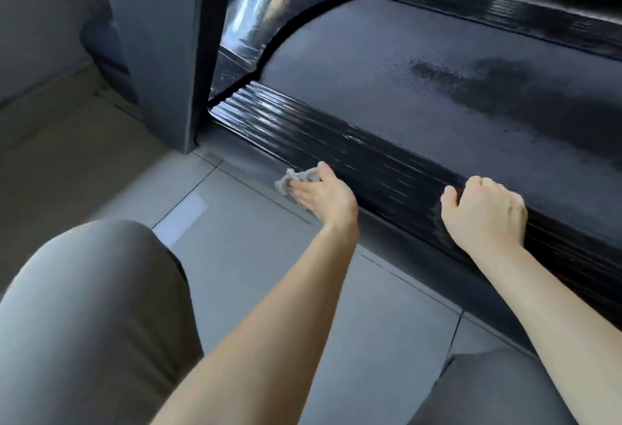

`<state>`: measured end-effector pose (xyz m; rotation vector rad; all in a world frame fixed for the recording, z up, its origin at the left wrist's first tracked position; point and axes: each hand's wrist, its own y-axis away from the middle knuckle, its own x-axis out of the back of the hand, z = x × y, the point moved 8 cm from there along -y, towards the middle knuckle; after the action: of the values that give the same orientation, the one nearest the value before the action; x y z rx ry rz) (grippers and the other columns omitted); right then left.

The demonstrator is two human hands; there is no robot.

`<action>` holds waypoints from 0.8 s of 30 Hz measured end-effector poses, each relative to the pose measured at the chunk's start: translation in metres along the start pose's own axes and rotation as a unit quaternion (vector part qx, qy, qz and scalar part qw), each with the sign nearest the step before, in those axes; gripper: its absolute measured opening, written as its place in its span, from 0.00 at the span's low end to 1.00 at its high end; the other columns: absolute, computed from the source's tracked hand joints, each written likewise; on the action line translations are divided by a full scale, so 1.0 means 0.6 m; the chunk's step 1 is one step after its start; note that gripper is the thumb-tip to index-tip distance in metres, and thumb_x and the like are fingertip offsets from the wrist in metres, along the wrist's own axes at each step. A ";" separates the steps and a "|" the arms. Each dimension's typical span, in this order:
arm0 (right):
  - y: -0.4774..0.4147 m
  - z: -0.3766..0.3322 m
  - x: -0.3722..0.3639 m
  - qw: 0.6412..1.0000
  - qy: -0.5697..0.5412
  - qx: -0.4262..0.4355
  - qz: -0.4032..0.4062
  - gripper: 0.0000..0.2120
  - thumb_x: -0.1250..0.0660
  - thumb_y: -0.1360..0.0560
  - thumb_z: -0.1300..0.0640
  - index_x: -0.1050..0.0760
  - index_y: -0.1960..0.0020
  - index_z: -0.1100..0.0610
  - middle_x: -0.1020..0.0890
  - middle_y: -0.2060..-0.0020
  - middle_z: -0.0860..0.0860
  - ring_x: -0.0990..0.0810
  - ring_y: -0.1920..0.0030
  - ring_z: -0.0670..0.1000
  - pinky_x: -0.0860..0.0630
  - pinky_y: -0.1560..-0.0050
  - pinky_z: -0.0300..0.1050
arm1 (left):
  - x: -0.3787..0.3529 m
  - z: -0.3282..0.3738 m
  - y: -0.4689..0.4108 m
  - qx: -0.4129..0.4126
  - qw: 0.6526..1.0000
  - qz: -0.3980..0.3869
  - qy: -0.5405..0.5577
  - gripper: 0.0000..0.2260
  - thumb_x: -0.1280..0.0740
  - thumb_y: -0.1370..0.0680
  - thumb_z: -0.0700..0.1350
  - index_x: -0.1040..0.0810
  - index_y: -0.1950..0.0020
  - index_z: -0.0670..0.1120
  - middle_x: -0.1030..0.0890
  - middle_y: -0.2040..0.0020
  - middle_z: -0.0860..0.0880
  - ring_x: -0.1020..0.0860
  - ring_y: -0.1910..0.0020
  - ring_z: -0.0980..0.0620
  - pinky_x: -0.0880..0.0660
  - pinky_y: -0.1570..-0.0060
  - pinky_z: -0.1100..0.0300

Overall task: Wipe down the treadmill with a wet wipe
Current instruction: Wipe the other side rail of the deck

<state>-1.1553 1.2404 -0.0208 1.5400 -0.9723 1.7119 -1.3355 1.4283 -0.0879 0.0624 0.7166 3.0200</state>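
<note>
Treadmill rail [387,155], left hand [319,195] flat, pressing wet wipe [286,183] to its edge, right hand [484,214] clenched on top

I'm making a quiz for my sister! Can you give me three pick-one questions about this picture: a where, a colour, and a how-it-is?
1. Where is the wipe? A on the belt; B under the left hand beside the side rail; C on a knee.
2. What colour is the side rail? A black; B red; C white.
3. How is the wipe? A folded flat; B crumpled; C still packed.
Answers: B, fingers press it there; A, it shines black; B, it is bunched up.
</note>
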 end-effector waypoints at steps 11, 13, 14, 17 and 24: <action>0.015 -0.010 0.009 1.000 -0.007 -0.017 0.014 0.20 0.42 0.20 0.48 0.25 0.54 0.65 0.19 0.56 0.62 0.20 0.53 0.65 0.26 0.48 0.58 | 0.044 -0.055 -0.054 0.237 0.956 0.021 0.172 0.14 0.44 0.16 0.58 0.26 0.45 0.50 0.29 0.50 0.51 0.26 0.51 0.47 0.29 0.50 0.55; 0.014 -0.009 0.010 0.999 -0.009 -0.019 0.024 0.19 0.41 0.20 0.49 0.25 0.54 0.65 0.19 0.56 0.62 0.20 0.53 0.65 0.26 0.47 0.58 | 0.053 -0.047 -0.127 0.241 0.955 0.045 0.168 0.24 0.44 0.18 0.64 0.31 0.29 0.49 0.28 0.38 0.53 0.27 0.36 0.45 0.31 0.33 0.48; 0.013 -0.008 0.009 0.999 -0.011 -0.019 0.028 0.19 0.41 0.19 0.49 0.25 0.54 0.65 0.19 0.56 0.62 0.20 0.52 0.65 0.27 0.47 0.58 | 0.054 -0.045 -0.172 0.233 0.957 0.044 0.169 0.32 0.46 0.21 0.70 0.33 0.26 0.51 0.27 0.32 0.54 0.27 0.33 0.44 0.31 0.31 0.45; 0.010 -0.004 0.004 0.999 -0.007 -0.019 0.039 0.18 0.42 0.19 0.49 0.26 0.54 0.64 0.20 0.57 0.62 0.21 0.53 0.65 0.27 0.46 0.58 | 0.077 -0.035 -0.293 0.234 0.952 0.038 0.193 0.45 0.48 0.32 0.80 0.34 0.22 0.55 0.27 0.26 0.55 0.27 0.30 0.44 0.29 0.33 0.45; 0.008 -0.003 -0.004 0.999 0.000 -0.020 0.033 0.18 0.43 0.19 0.49 0.27 0.53 0.64 0.20 0.56 0.62 0.21 0.52 0.65 0.28 0.45 0.59 | 0.062 -0.036 -0.152 0.263 0.930 -0.064 0.250 0.46 0.48 0.25 0.78 0.40 0.18 0.48 0.34 0.20 0.51 0.36 0.21 0.49 0.41 0.21 0.53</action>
<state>-1.1602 1.2396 -0.0238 1.4965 -1.0623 1.7266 -1.3711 1.5018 -0.1471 -0.7277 1.4793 2.6346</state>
